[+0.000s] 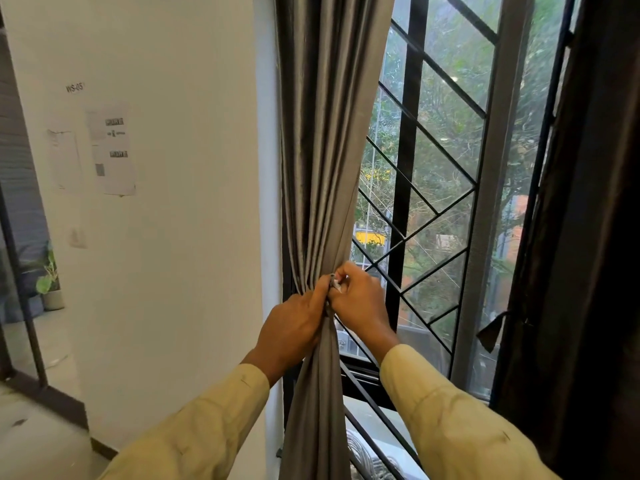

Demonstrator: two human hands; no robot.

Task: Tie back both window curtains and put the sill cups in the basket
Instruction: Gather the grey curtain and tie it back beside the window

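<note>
Cinching the grey curtain (322, 150) at its waist: left hand (294, 327) fingers curl round the folds, right hand (360, 299) pinches the tie (335, 283). Soft, sleek cloth probably slips unless gripped there.

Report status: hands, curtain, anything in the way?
Left hand grips grey curtain; right hand pinches tie. Dark curtain looks tied. Nothing in the way.

Both hands (329, 306) pinch the gathered grey curtain (322, 168).
</note>
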